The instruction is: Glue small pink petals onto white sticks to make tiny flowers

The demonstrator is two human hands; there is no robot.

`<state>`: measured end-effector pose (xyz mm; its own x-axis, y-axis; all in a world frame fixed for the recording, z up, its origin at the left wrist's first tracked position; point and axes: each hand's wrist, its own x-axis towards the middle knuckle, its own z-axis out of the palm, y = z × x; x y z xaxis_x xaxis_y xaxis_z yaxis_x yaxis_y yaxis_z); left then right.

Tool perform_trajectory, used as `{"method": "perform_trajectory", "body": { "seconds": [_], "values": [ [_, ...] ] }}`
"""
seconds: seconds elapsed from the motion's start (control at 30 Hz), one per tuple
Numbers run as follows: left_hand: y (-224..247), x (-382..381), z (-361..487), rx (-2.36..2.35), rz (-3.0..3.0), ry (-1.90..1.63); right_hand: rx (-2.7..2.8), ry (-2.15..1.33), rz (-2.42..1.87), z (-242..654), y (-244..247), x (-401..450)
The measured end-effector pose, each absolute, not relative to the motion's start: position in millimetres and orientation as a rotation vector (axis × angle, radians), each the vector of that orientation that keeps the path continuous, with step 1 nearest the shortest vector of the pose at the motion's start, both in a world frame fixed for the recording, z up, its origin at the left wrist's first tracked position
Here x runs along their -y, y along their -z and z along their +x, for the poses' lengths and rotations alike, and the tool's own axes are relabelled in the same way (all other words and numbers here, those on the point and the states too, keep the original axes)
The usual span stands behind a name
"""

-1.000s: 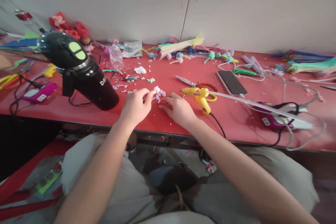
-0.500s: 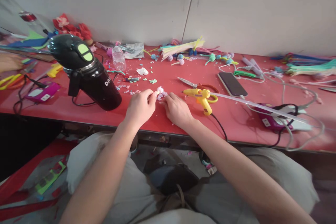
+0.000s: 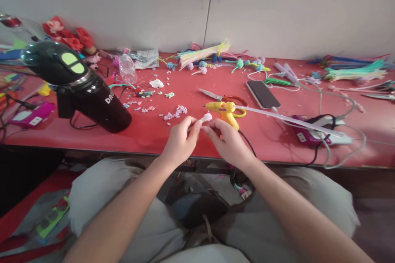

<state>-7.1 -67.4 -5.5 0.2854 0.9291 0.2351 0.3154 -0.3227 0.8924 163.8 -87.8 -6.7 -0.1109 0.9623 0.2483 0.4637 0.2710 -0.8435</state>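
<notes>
Between thumb and forefinger, my left hand (image 3: pixel 181 139) pinches the pale stem of a small lilac pipe-cleaner flower (image 3: pixel 207 117), its head pointing right. Close against it, my right hand (image 3: pixel 231 141) has its thumb and fingers drawn together; whatever is between them is too small to make out. Just left of the flower lie cut lilac pieces (image 3: pixel 177 112) in a loose pile on the red table (image 3: pixel 148 127). Right behind my right hand rests a yellow glue gun (image 3: pixel 224 110) with a long clear glue stick (image 3: pixel 286 119) in its back.
Scissors (image 3: pixel 212 95) lie behind the glue gun. A black flask (image 3: pixel 98 98) stands at left, a phone (image 3: pixel 263 94) and a purple power strip (image 3: pixel 304 133) with cables at right. Pipe-cleaner bundles (image 3: pixel 200 55) line the wall beside a clear bottle (image 3: pixel 127 69).
My right hand has left the pile of lilac pieces and come up to the flower. My left hand has moved right with the flower. The view has shifted slightly right.
</notes>
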Motion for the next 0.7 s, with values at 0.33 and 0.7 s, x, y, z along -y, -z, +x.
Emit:
{"method": "perform_trajectory", "body": {
  "seconds": [0.33,0.7],
  "values": [
    [6,73,5,-0.967,1.341,-1.058,1.400,-1.003,-1.130,155,5,99],
    [3,75,7,-0.836,1.005,-1.005,1.313,-1.050,-1.130,158,-1,97]
  ]
}}
